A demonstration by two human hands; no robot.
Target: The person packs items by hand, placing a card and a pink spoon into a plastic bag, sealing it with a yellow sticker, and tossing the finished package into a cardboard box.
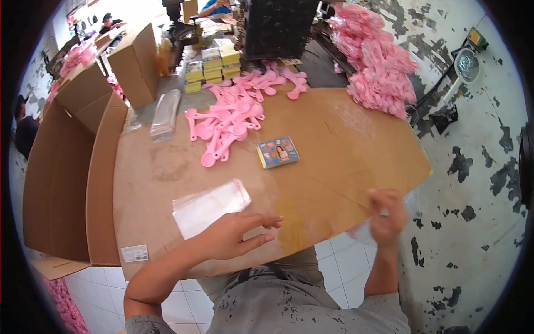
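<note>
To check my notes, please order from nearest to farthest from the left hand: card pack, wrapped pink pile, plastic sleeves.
1. Plastic sleeves: beside the left hand, leftward.
2. Card pack: ahead, slightly right.
3. Wrapped pink pile: far right.

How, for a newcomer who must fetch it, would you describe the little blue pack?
Start at the big brown cardboard sheet. Just to the right of the near end of the pink spoon heap lies one small rectangular pack. Its blue top shows a person's picture, and it lies by itself, unlike the yellow-edged stacks grouped farther back.
</note>
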